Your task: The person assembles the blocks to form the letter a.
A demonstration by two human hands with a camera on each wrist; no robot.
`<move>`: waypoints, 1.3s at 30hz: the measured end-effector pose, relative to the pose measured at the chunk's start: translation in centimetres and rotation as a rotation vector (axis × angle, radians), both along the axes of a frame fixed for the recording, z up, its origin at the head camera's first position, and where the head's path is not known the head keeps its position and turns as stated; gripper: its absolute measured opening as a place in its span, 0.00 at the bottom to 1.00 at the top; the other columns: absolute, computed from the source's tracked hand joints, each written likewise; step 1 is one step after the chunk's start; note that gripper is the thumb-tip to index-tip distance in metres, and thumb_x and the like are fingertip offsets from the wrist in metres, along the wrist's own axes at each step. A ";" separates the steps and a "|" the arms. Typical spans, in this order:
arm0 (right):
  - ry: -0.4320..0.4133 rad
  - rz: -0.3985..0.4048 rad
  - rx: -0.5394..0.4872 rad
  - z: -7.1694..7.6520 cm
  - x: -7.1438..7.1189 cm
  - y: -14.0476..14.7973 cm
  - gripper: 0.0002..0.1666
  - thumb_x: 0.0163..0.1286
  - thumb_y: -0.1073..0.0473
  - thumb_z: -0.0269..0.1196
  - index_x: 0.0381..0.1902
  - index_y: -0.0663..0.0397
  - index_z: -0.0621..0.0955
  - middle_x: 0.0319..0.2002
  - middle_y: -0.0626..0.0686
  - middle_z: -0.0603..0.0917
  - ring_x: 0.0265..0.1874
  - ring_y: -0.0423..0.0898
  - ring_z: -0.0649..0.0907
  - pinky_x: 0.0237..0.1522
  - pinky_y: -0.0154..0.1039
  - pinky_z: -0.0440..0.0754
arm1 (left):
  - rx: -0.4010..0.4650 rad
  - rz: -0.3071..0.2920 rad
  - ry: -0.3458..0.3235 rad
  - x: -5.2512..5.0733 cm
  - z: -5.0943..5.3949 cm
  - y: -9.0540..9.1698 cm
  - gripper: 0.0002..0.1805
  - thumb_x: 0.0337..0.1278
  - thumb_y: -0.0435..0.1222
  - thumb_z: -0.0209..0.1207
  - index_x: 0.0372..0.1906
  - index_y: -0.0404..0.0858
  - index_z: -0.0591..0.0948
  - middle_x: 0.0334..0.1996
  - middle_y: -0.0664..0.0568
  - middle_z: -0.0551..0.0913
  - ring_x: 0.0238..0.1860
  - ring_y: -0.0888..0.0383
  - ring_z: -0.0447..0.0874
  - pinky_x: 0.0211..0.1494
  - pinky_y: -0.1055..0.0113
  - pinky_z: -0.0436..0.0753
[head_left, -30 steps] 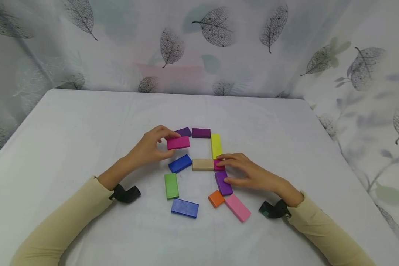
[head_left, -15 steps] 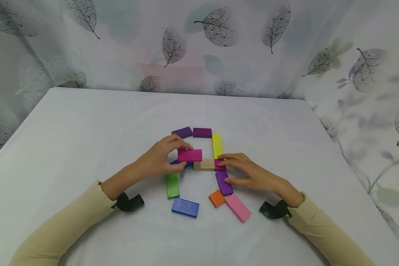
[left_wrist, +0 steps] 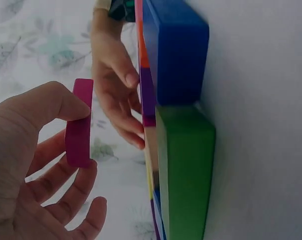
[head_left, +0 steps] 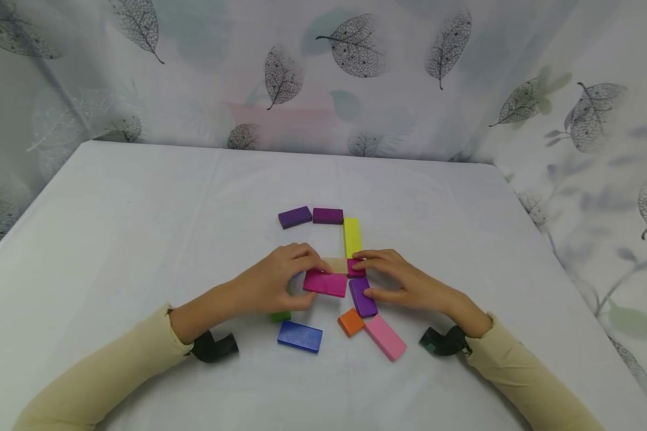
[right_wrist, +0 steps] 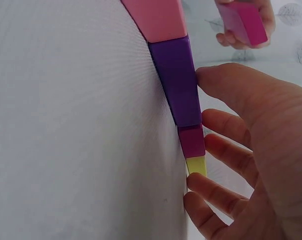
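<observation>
My left hand [head_left: 272, 278] pinches a bright pink block [head_left: 325, 284] between thumb and fingers. In the left wrist view that block [left_wrist: 79, 142] is held up off the table. Beneath it lies a tan block [head_left: 336, 264], partly covered. My right hand [head_left: 404, 278] lies with spread, relaxed fingers over a short magenta block [head_left: 354, 273] and a purple block [head_left: 360, 299]. In the right wrist view its thumb is at the purple block [right_wrist: 174, 82], with fingers beside the magenta one [right_wrist: 192, 141]. My left hand mostly hides a green block [head_left: 281, 316] and a blue one.
Behind the hands lie two dark purple blocks [head_left: 327, 216] and a yellow block [head_left: 352, 236]. Nearer are a blue block [head_left: 299, 337], an orange block [head_left: 351, 322] and a light pink block [head_left: 386, 337]. The white table [head_left: 167, 197] meets a leaf-patterned cloth [head_left: 194, 78] at the back.
My left hand has carried the bright pink block right and toward me, from near the dark purple block to over the tan block's near edge. My right hand has stayed in place.
</observation>
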State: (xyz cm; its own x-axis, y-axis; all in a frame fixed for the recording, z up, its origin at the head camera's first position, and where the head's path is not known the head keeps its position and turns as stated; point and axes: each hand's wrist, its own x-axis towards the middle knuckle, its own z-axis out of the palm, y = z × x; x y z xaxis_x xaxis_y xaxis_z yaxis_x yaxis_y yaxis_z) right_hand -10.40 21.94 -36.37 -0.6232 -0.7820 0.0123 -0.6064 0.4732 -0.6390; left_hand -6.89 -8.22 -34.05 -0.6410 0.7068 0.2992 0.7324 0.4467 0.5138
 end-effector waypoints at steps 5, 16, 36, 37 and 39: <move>0.004 0.009 -0.010 -0.2 -0.1 0.1 0.30 0.65 0.58 0.67 0.65 0.49 0.74 0.70 0.52 0.66 0.68 0.52 0.63 0.65 0.58 0.65 | -0.009 -0.054 -0.006 1.1 0.1 0.7 0.20 0.52 0.38 0.65 0.53 0.44 0.80 0.48 0.55 0.79 0.52 0.60 0.75 0.54 0.61 0.77; 0.019 0.013 -0.014 -0.1 0.0 0.1 0.30 0.65 0.57 0.66 0.65 0.49 0.74 0.70 0.52 0.66 0.68 0.52 0.63 0.66 0.59 0.64 | -0.028 -0.159 0.069 3.2 -0.5 2.3 0.18 0.54 0.38 0.64 0.52 0.44 0.81 0.47 0.56 0.80 0.52 0.62 0.75 0.54 0.67 0.74; 0.032 0.018 -0.009 -0.2 0.1 0.0 0.29 0.67 0.56 0.66 0.65 0.48 0.74 0.70 0.52 0.67 0.68 0.52 0.64 0.65 0.59 0.64 | -0.329 -0.210 0.058 5.5 -1.3 3.8 0.17 0.60 0.46 0.63 0.53 0.47 0.80 0.46 0.60 0.80 0.49 0.66 0.77 0.60 0.63 0.69; 0.031 0.016 -0.008 -0.2 0.0 0.0 0.29 0.67 0.56 0.66 0.65 0.48 0.73 0.70 0.52 0.67 0.68 0.52 0.64 0.66 0.59 0.64 | -0.355 -0.202 0.048 5.5 -1.2 3.8 0.17 0.60 0.46 0.63 0.53 0.47 0.80 0.46 0.61 0.80 0.49 0.66 0.76 0.61 0.62 0.68; 0.029 0.013 -0.009 -0.2 0.0 0.0 0.29 0.67 0.56 0.66 0.65 0.48 0.73 0.70 0.52 0.66 0.68 0.52 0.64 0.66 0.59 0.64 | -0.407 -0.182 0.032 5.6 -1.1 3.9 0.18 0.59 0.48 0.64 0.53 0.49 0.81 0.47 0.61 0.80 0.51 0.66 0.75 0.61 0.58 0.67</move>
